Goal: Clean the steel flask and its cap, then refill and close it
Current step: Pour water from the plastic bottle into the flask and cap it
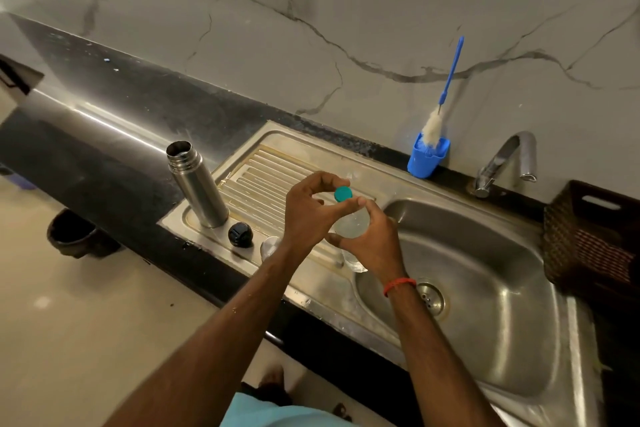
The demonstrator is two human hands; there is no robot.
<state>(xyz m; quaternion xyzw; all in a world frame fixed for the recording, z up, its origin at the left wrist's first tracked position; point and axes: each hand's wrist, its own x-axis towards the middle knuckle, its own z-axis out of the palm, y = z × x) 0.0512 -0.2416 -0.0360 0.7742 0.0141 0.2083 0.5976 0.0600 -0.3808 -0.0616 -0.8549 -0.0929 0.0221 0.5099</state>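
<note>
Flask [197, 184] stood upright and open-mouthed on the drainboard [263, 163], at nine o'clock from the hands, with nothing touching it. Its black cap [240, 234] lay just beside its base, at about four o'clock from it.

The left hand [304, 218] curled over a teal lid [343, 193], thumb and fingertips pinching it. The right hand [374, 246] wrapped its fingers round a clear bottle [351, 225] just under that lid, at the near left edge of the sink [485, 288]. A red thread [400, 285] circled the right wrist.

At one o'clock from the hands a brush [446, 80] leaned in a blue holder [427, 159] against the wall. The tap [509, 159] stood at two o'clock, and a woven basket [588, 239] at three.
</note>
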